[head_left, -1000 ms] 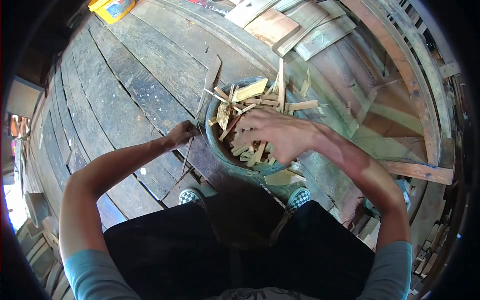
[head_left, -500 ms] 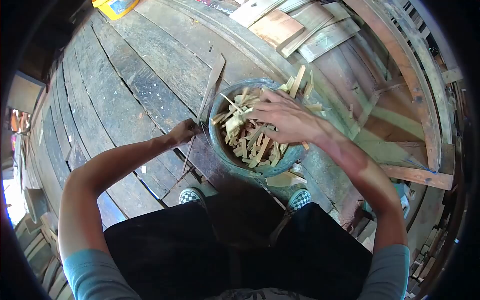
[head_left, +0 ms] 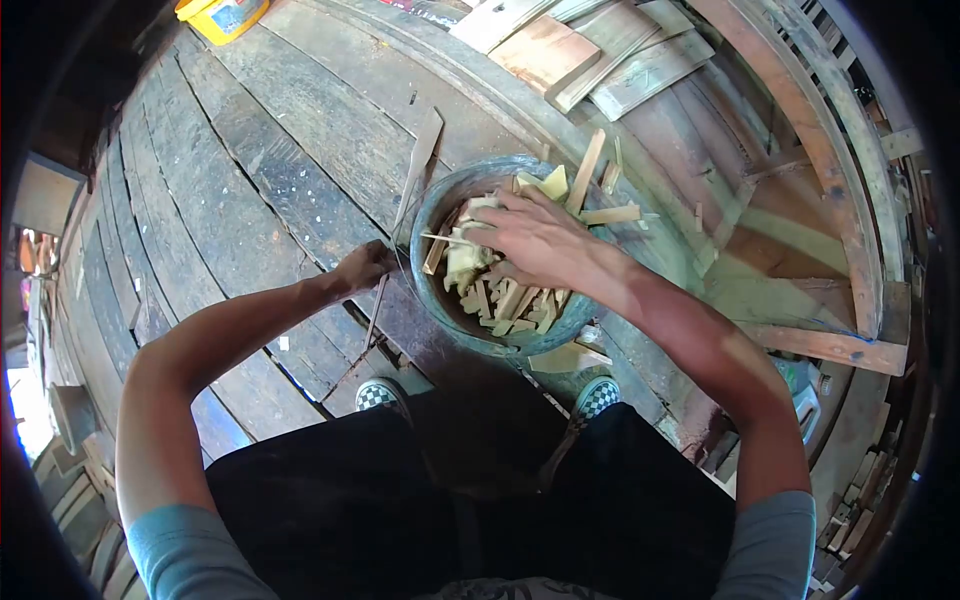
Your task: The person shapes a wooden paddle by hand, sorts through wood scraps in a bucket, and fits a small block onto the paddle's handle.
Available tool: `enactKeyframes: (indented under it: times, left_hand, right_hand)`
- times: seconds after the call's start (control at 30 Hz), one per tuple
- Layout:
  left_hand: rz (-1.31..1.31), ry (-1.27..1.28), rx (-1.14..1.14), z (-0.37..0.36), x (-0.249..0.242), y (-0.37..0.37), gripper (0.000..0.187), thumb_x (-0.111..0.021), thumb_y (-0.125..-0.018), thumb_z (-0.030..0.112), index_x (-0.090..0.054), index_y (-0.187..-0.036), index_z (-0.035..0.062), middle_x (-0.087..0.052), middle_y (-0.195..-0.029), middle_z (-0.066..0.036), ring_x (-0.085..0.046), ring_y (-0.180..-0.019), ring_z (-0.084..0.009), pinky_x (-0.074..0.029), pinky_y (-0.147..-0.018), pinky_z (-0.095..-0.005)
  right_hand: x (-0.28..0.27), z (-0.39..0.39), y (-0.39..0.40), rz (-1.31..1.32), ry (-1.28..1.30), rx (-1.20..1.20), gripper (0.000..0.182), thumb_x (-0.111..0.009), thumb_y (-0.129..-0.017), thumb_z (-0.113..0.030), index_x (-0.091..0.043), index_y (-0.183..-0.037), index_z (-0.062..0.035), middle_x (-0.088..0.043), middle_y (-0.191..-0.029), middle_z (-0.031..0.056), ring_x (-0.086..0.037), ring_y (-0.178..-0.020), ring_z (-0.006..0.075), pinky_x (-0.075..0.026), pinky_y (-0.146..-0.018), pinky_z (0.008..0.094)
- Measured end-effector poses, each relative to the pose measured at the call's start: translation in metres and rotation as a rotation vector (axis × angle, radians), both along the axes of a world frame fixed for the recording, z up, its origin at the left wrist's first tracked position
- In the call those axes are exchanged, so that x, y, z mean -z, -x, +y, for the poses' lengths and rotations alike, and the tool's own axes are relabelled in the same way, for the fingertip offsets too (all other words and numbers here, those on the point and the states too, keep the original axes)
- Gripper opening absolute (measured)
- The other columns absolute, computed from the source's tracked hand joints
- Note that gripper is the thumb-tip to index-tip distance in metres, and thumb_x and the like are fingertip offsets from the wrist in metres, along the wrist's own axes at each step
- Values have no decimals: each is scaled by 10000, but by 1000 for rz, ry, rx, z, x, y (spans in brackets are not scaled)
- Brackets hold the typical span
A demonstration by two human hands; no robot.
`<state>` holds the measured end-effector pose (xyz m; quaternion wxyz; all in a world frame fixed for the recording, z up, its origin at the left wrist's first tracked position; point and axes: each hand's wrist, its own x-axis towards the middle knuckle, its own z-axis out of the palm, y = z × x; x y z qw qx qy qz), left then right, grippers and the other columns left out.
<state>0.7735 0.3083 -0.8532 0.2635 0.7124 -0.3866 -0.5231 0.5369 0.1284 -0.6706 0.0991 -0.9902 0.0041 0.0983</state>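
The right hand (head_left: 530, 235) is now lying flat on the heap of wood offcuts (head_left: 490, 290) in the round bucket (head_left: 430, 290), fingers spread and pressing down; a second ago it was lifted above the pile with pieces sticking up loosely, so the scraps are being packed lower inside the rim. A few longer sticks (head_left: 588, 170) are still poking out at the far side, past the fingertips. The hand is open, palm down, and whether it is pinching any single piece is not something I can tell. The left hand (head_left: 365, 265) is staying where it was, curled shut on the thin wire handle (head_left: 395, 255) at the bucket's near-left edge, steadying it on the plank floor (head_left: 270, 160). A long sliver of wood (head_left: 420, 165) is lying beside the bucket. The yellow tub (head_left: 222, 15) at the top left is carrying a label, but the writing is too small to read
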Motion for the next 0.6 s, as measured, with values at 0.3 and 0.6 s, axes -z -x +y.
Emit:
enactKeyframes:
  times: [0.3, 0.6]
  left_hand:
    - [-40, -79, 9, 0, -19, 1, 315, -622, -816, 268, -531, -930, -11, -554, -774, -73, -507, -660, -147, -424, -569, -308]
    - [-82, -44, 26, -4, -1, 5, 325, -646, -792, 285, -540, -916, 5, -556, -746, -69, -517, -659, -145, -432, -578, -305]
  right_hand:
    - [-34, 9, 31, 158, -50, -199, 431, -572, -754, -109, -537, -1182, -129, -516, -1203, 114, -477, -1126, 280, -369, -1001, 390]
    - [1, -21, -17, -55, -201, 293, 477, -551, -764, -94, -461, -1230, -45, -523, -1144, 156, -485, -1098, 286, -361, -972, 406]
